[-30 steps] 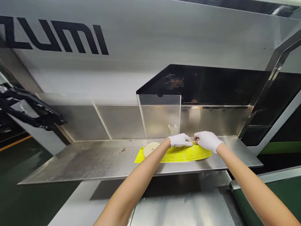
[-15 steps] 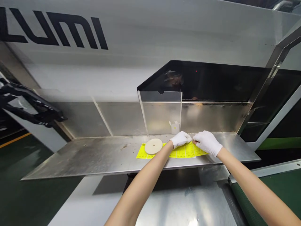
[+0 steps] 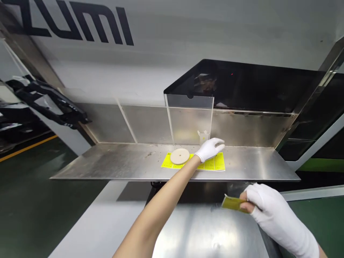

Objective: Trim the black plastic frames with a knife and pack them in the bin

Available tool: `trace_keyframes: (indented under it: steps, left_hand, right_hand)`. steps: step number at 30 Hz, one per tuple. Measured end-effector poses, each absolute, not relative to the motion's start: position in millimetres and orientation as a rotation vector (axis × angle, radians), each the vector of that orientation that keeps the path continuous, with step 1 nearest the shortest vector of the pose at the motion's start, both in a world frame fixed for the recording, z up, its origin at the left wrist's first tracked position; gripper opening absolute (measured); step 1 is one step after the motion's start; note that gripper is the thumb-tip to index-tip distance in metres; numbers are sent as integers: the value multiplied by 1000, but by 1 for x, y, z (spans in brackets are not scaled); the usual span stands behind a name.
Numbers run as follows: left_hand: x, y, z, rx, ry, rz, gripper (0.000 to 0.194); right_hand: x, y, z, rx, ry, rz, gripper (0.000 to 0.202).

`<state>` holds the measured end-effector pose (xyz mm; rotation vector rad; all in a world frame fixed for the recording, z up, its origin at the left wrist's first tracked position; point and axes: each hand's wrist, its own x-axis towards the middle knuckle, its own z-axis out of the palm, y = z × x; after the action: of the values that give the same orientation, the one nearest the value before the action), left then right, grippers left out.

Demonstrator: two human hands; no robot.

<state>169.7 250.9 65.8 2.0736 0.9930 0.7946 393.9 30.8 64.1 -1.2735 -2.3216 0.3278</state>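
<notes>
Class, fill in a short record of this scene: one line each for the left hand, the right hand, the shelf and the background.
Left hand: gloved, resting on the yellow label sheet
Right hand: gloved, pinching a small yellow label, off the shelf
Shelf: steel; holds the sheet and a pale disc lying on it
Background: clear plastic holder, dark window

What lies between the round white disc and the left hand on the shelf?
In the head view only the yellow label sheet lies there: the disc rests on its left end, the left hand over its middle.
</notes>
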Motion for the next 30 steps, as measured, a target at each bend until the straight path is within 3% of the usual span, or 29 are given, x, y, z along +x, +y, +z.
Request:
trace_keyframes:
  steps: [3, 5, 11, 15, 18, 20, 24, 27, 30]
  left_hand:
    - [150, 184, 82, 2098, 856, 750, 40]
    - [128, 132, 77, 2125, 858, 593, 30]
    - [43, 21, 15, 1887, 1409, 411, 34]
    - [-21, -47, -25, 1580, 1501, 504, 34]
    - [-58, -116, -46, 1319, 1549, 637, 33]
    - [-76, -169, -58, 1149, 1564, 751, 33]
    - [-97, -286, -81, 909, 1599, 985, 37]
    - [-105, -377, -102, 749, 1657, 1122, 39]
    - [-117, -465, -135, 576, 1813, 1237, 40]
  right_hand:
    - [377, 35, 51, -1444, -2187, 786, 21]
    - [356, 45, 40, -1432, -2175, 1021, 22]
    - [263, 53, -15, -1243, -2286, 1522, 25]
    - [190, 35, -51, -985, -2448, 1830, 21]
    - [138, 4, -66, -738, -2578, 2018, 30]
    - [108, -28, -73, -528, -2710, 1979, 38]
    - [59, -117, -93, -115, -2891, 1334, 34]
    - [31, -192, -111, -113, -2895, 1465, 13]
    - [12, -266, -116, -18, -2857, 1515, 19]
